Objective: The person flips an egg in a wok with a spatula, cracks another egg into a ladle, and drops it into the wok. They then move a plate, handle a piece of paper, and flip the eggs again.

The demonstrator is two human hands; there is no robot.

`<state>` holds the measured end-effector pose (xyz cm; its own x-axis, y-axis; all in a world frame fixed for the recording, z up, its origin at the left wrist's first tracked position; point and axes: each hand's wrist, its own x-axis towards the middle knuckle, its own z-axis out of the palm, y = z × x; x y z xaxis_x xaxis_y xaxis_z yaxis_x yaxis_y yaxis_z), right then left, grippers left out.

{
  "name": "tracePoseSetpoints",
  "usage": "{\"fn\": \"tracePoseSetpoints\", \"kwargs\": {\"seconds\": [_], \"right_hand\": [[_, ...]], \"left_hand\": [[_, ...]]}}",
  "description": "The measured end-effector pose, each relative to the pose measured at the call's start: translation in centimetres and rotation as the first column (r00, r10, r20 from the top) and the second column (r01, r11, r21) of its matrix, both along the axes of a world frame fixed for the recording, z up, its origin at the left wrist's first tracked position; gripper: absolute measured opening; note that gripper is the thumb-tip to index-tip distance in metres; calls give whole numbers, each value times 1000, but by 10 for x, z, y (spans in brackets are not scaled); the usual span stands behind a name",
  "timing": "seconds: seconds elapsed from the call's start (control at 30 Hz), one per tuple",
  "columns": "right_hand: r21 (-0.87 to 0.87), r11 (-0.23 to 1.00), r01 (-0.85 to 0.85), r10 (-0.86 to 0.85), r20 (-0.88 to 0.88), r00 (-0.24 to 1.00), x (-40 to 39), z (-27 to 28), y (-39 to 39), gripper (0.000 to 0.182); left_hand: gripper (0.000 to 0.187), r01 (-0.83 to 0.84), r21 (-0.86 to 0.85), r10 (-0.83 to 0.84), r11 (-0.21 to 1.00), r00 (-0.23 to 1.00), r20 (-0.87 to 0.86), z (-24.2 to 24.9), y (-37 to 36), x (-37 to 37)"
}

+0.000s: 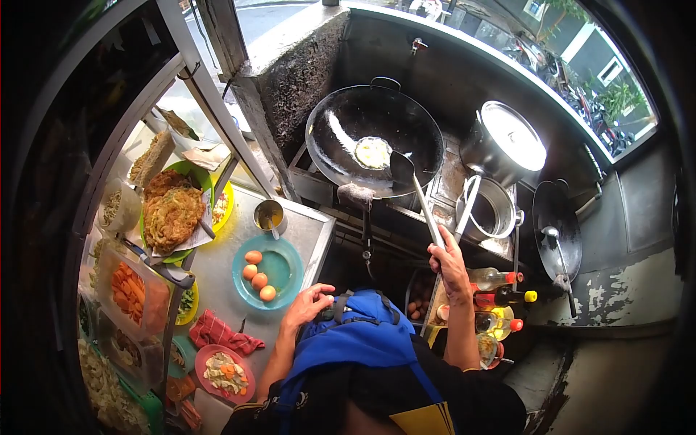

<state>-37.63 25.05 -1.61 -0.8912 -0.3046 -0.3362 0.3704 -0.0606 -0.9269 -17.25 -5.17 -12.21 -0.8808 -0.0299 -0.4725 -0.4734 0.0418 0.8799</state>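
My right hand (451,272) is wrapped round the long handle of a wok spatula (424,206). The spatula's dark blade dips into a large black wok (417,127), touching or very near the edge of a round egg (373,153) frying in it. My left hand (308,303) hangs by my waist beside the blue apron (355,326), fingers loosely extended with nothing in them. Left of that hand, a teal plate (286,264) on the metal counter holds several brown eggs (259,278). A metal cup (270,215) with a handle sits just above the plate.
A lidded steel pot (500,145) and a long-handled saucepan (493,206) stand right of the wok. Several sauce bottles (500,297) line my right side. A smaller wok (558,228) holds a ladle. At left are fried omelettes (170,210), a carrot tub (134,290) and a pink plate (246,377).
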Motion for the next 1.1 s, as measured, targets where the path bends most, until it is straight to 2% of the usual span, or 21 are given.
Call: {"fn": "tracePoseSetpoints", "kwargs": {"seconds": [0.33,0.47,0.53,0.6,0.63,0.7,0.73,0.8,0.83,0.9,1.0,1.1], "right_hand": [[-10,1000,-13,13,-1,1000,-3,-1,5,72],[102,994,-47,52,-42,998,-6,6,2,70],[150,987,-62,72,-61,996,-11,6,1,68],[326,937,-125,173,-122,977,-17,5,2,60],[327,937,-126,173,-120,978,-20,2,1,60],[622,781,-50,338,-355,872,-28,-5,-2,54],[621,782,-51,339,-356,871,-31,-8,-2,54],[707,701,96,494,-578,649,-37,-8,-5,53],[706,702,94,496,-579,647,-38,-5,-8,53],[781,617,91,564,-521,641,-40,2,-16,54],[826,558,83,615,-479,626,-49,-1,-29,53],[819,560,126,613,-512,602,-58,-14,-35,54]], "left_hand": [[38,-9,-19,9,1000,1000,-8,-6,3,2],[42,-10,15,10,1000,1000,-3,-12,1,6],[43,-18,26,18,999,1000,0,1,3,7],[45,-23,39,23,999,1000,4,4,4,8],[46,-24,53,24,998,1000,7,1,4,9],[47,-28,63,27,998,1000,10,2,4,11],[46,-44,69,43,997,999,17,6,4,11],[45,-65,73,63,995,998,23,8,4,11],[46,-66,55,65,996,998,18,6,4,13],[46,-71,35,70,997,997,13,2,3,16],[47,-93,64,93,994,996,0,-2,3,19],[46,-92,14,93,996,996,-5,1,3,19]]}}
